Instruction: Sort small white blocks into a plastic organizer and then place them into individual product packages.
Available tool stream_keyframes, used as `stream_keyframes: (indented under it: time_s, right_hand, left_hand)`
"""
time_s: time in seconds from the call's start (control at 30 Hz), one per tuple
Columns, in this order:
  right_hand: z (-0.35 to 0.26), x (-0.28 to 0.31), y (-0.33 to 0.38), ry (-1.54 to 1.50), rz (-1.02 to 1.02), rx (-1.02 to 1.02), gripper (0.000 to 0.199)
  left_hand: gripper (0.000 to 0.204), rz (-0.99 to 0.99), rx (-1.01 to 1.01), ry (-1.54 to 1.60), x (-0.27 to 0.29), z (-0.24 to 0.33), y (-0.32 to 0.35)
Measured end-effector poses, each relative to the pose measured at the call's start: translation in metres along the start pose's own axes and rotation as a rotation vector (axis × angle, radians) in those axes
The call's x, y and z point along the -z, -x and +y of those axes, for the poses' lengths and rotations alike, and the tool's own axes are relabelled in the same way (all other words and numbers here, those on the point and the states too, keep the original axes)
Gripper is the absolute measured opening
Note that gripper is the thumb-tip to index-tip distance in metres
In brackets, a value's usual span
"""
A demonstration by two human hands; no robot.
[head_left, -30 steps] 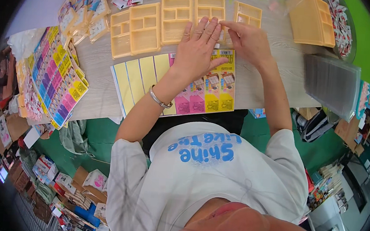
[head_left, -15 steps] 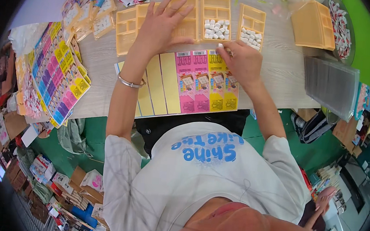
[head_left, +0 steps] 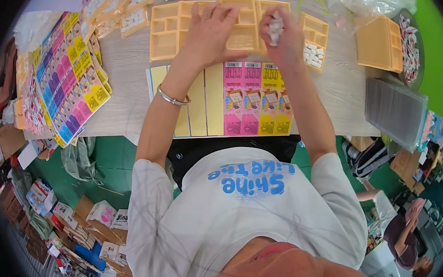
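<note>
Your right hand: fingers curled around small white pieces, beyond the flat pink-and-yellow printed card sheet. Your left hand: fingers spread wide, seemingly empty, over pale-orange plastic compartment trays rowed beyond that sheet. Rightmost tray, beyond and right of it: more white pieces.

Big blue lettering is running across white T-shirt; barcodes are standing on pink-yellow label sheet.

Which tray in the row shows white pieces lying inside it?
The tray at the right-hand end, beyond the right hand: white pieces fill its nearest compartment. The others show none, though that hand hides much of its neighbour.
</note>
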State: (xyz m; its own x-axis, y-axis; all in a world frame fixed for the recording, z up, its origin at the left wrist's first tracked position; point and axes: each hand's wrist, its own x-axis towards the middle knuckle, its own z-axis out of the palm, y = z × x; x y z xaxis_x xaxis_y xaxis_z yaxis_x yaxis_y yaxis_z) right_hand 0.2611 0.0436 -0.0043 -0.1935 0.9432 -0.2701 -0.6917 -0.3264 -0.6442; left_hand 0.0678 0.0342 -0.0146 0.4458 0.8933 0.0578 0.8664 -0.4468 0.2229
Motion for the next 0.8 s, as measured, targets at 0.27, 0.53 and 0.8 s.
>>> stream_keyframes:
  time_s: [0.27, 0.53, 0.8]
  right_hand:
    - [0.031, -0.001, -0.012, 0.44, -0.047, 0.337, 0.012]
    - [0.034, 0.001, -0.011, 0.425, -0.031, 0.43, 0.009]
    - [-0.007, 0.003, -0.007, 0.509, -0.081, 0.419, 0.033]
  left_hand:
    - [0.104, 0.116, 0.017, 0.098, -0.007, 0.012, 0.001]
    - [0.1, 0.057, 0.045, 0.061, -0.003, 0.017, -0.005]
    - [0.098, 0.179, 0.056, 0.058, -0.008, 0.023, 0.008]
